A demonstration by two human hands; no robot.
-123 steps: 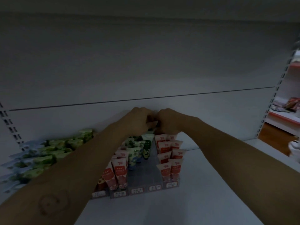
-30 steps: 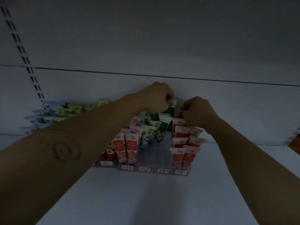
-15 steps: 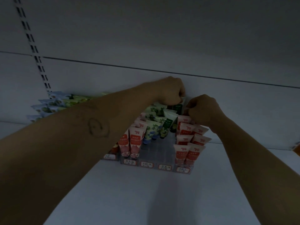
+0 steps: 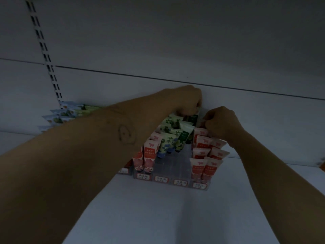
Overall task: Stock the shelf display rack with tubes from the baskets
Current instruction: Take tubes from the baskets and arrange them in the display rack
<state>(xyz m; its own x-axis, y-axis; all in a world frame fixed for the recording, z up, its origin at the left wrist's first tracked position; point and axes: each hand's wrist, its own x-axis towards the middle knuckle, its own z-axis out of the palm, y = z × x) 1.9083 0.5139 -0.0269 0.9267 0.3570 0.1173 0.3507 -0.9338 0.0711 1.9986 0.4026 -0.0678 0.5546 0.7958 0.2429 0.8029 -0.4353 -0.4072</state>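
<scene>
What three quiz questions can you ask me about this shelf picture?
1. True or false: the left hand and right hand are at the rack's front edge.
2. Which colour are the tubes below the right hand? A red, B blue, C yellow.
3. Fill in: the front slots of the two middle lanes are ____.
Key: 1 false, they reach the back row. 2 A. 3 empty.

White shelf, two loads on it.
Flat white metal shelf (image 4: 158,217), dimly lit. A clear plastic tiered display rack (image 4: 173,166) sits mid-shelf with its back end close to the shelf's rear edge and its label strip facing front. A loose pile of green and pale-blue packets (image 4: 66,113) lies at the left rear, partly hidden by a forearm.
</scene>
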